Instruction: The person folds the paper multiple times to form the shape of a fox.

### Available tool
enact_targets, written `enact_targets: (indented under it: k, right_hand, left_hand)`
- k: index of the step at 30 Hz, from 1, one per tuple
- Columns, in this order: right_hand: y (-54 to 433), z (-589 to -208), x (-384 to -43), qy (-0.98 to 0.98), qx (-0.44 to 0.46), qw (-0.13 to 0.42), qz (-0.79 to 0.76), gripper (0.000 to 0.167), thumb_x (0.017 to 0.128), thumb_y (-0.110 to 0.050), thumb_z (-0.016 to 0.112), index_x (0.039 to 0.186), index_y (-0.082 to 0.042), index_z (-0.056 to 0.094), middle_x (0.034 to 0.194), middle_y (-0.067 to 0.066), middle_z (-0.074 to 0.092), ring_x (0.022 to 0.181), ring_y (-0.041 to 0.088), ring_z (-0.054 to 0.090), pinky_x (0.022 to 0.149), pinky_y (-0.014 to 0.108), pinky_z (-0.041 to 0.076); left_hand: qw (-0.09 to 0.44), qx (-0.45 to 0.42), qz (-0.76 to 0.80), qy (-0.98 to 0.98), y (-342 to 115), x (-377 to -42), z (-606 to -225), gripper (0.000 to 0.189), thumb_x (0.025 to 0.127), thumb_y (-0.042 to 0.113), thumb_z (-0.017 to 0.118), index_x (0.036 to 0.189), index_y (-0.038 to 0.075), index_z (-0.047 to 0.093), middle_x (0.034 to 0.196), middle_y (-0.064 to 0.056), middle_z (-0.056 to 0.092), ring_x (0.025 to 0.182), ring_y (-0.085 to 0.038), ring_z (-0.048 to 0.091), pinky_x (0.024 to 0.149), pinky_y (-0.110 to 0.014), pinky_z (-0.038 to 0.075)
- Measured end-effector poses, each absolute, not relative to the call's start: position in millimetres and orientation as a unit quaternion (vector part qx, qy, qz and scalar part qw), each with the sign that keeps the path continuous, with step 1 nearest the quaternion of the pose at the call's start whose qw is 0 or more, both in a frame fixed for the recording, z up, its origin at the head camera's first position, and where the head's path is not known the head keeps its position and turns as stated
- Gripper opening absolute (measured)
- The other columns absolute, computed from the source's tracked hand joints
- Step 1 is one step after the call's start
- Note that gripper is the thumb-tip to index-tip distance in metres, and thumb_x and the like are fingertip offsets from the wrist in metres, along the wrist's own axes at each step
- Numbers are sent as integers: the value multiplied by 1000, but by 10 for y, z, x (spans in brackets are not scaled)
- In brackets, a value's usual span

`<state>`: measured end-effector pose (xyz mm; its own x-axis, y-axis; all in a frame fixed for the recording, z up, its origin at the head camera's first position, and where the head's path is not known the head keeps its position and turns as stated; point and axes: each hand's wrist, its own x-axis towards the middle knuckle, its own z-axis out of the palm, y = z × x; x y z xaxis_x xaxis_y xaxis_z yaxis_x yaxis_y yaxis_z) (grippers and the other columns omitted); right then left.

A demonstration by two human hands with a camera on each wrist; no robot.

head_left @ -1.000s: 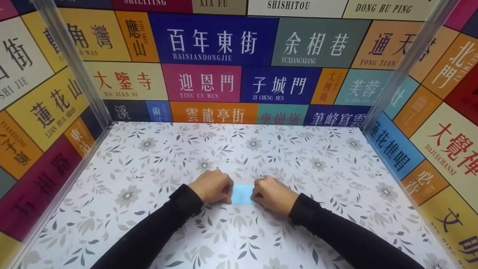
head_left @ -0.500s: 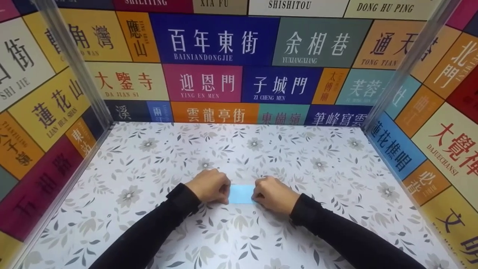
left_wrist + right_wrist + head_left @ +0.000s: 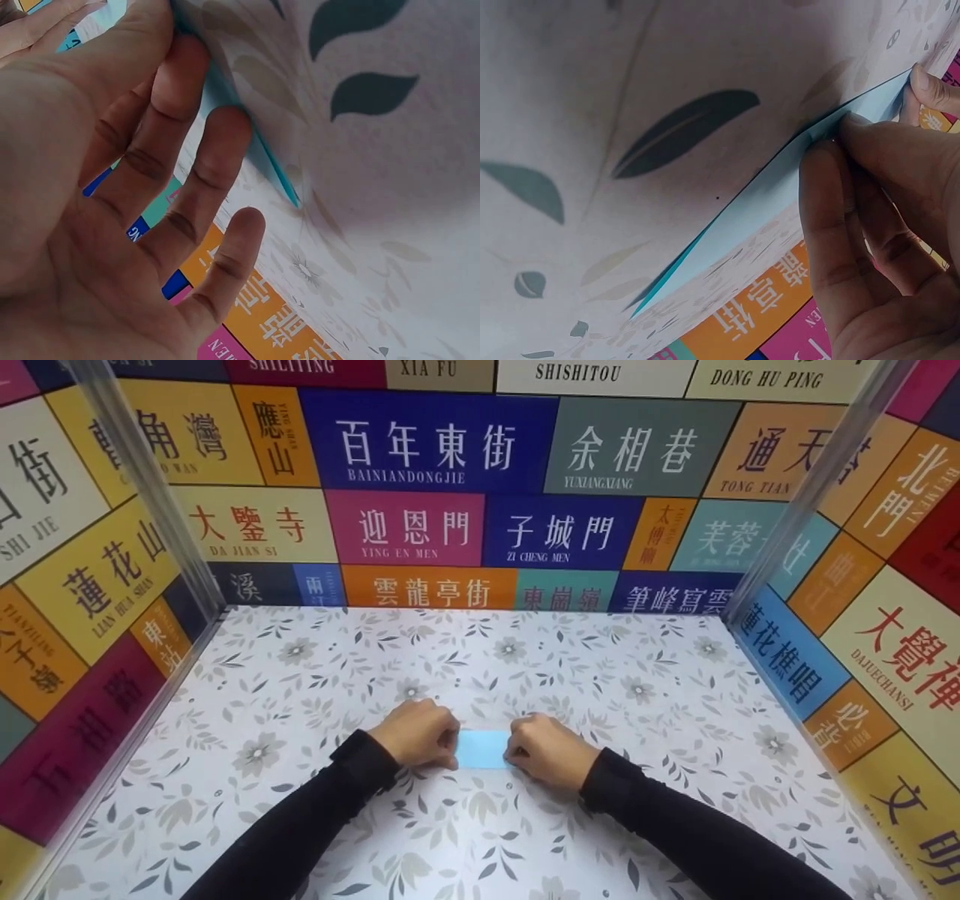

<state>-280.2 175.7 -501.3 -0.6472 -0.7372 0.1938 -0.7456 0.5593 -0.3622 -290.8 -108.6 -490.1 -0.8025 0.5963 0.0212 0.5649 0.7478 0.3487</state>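
Observation:
A light blue sheet of paper [image 3: 481,749] lies on the flowered tabletop between the two hands. In the right wrist view the blue paper [image 3: 769,184] shows two layers parting at its near end, so it looks folded. My left hand [image 3: 420,733], fingers curled, pinches its left part; in the left wrist view the left hand [image 3: 142,172] has its thumb and fingertips at the paper's edge [image 3: 274,165]. My right hand [image 3: 551,750] holds the right part, and in the right wrist view the right hand [image 3: 885,202] pinches it between thumb and index finger.
The tabletop [image 3: 487,660] is white with grey flowers and leaves. Panels of coloured name signs [image 3: 427,442] enclose it at the back, left and right. Clear corner strips [image 3: 161,495] join the panels.
My left hand has shifted slightly to the left, and more blue paper shows between the hands. The right hand stays nearly in place on the paper.

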Motion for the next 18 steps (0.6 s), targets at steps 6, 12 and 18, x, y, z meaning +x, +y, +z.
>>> enact_targets:
  k: [6, 12, 18]
  right_hand:
    - [1772, -5031, -2806, -877, 428, 15, 216, 16, 90, 8, 88, 96, -5, 92, 86, 6, 77, 83, 21, 78, 78, 29, 67]
    - [1776, -5030, -2823, -877, 428, 14, 219, 16, 90, 8, 89, 98, -6, 92, 87, 6, 78, 83, 22, 79, 79, 28, 67]
    - [1773, -5029, -2834, -878, 427, 9, 218, 16, 90, 7, 89, 99, -6, 92, 88, 5, 78, 84, 21, 79, 80, 28, 68]
  left_hand:
    - [43, 326, 177, 928, -1074, -2914, -4893, 25, 82, 30, 107, 88, 17, 87, 79, 3, 80, 70, -10, 62, 72, -32, 56]
    - [32, 331, 175, 927, -1024, -2907, -4848, 20, 87, 28, 103, 90, 17, 86, 80, 3, 80, 71, -11, 62, 73, -34, 55]
    - [13, 341, 169, 925, -949, -2890, -4840, 14, 93, 27, 99, 93, 19, 87, 85, 3, 83, 76, -17, 71, 76, -37, 60]
